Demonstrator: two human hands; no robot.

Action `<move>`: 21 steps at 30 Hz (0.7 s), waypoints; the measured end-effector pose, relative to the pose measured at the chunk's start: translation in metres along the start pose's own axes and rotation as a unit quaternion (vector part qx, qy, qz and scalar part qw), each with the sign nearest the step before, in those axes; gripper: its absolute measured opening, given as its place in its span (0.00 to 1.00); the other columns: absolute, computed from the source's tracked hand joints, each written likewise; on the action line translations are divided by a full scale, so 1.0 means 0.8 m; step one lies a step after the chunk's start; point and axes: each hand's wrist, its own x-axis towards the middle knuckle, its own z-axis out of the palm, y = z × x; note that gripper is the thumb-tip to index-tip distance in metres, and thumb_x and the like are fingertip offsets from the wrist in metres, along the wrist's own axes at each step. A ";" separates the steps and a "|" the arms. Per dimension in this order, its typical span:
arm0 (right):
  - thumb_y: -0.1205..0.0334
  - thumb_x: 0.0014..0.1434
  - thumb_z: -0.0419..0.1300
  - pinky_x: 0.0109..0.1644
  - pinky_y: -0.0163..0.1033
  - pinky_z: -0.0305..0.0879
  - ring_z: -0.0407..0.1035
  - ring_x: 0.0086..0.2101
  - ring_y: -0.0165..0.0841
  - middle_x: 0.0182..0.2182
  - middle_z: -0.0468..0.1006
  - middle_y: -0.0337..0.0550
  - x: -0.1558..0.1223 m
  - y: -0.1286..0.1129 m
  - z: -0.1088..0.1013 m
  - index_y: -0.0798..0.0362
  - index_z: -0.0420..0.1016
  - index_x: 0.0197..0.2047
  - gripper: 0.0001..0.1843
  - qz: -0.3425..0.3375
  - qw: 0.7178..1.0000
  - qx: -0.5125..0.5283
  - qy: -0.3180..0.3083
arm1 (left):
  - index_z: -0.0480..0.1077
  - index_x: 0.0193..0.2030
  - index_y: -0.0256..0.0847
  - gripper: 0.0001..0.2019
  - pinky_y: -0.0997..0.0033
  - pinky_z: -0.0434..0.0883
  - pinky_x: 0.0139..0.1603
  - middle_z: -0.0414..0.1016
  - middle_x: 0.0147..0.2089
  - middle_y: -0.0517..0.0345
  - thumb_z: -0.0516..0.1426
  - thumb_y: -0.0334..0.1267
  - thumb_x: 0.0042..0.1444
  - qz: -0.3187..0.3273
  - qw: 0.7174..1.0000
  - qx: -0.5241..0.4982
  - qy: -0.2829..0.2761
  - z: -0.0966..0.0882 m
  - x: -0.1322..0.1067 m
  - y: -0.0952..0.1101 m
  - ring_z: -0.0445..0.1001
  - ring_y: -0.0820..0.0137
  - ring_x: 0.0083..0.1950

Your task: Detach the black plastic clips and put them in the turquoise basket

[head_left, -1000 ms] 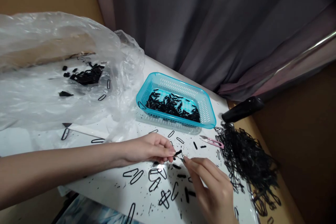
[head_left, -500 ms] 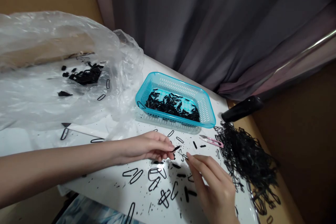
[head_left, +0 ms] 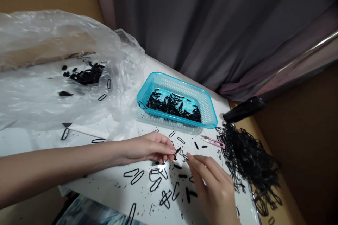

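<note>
Just in front of the blue basket (head_left: 211, 112), my left hand (head_left: 153, 147) pinches a small black strip (head_left: 178, 150) between thumb and fingertips. My right hand (head_left: 213, 182) is closed in a pinch close to the strip's right side. Something thin and small shows at its fingertips, too fine to make out. Around both hands lie black loops (head_left: 137, 176) and short black pieces (head_left: 182, 176) on the white table (head_left: 108, 186). Many similar small black pieces (head_left: 174, 107) fill the bottom of the basket.
Pink-handled thread snips (head_left: 213, 141) lie right of the basket, beside a large heap of black loops (head_left: 250, 158) and a black cylindrical object (head_left: 243, 109). A clear plastic bag (head_left: 116, 66) with black bits covers the left side. Behind hangs a grey curtain (head_left: 169, 17).
The strip in my left hand has shifted very slightly and its tilt looks a little different. My right fingertips have moved slightly left. Everything else stays as it was.
</note>
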 end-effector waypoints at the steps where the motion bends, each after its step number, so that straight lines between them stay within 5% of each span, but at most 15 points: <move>1: 0.78 0.62 0.53 0.36 0.38 0.69 0.72 0.33 0.33 0.37 0.79 0.47 -0.001 0.000 0.000 0.55 0.75 0.52 0.19 -0.003 1.000 -0.007 -0.002 | 0.72 0.28 0.36 0.13 0.75 0.60 0.31 0.76 0.28 0.59 0.69 0.42 0.46 0.007 1.000 0.009 0.004 0.001 0.000 0.000 0.66 0.76 0.28; 21: 0.74 0.65 0.52 0.28 0.37 0.65 0.70 0.29 0.32 0.33 0.80 0.45 0.009 0.001 -0.017 0.57 0.76 0.48 0.14 -0.075 0.995 0.018 -0.065 | 0.69 0.31 0.39 0.14 0.72 0.65 0.35 0.72 0.28 0.60 0.62 0.49 0.55 0.063 0.974 0.217 -0.030 0.004 -0.012 0.005 0.69 0.72 0.31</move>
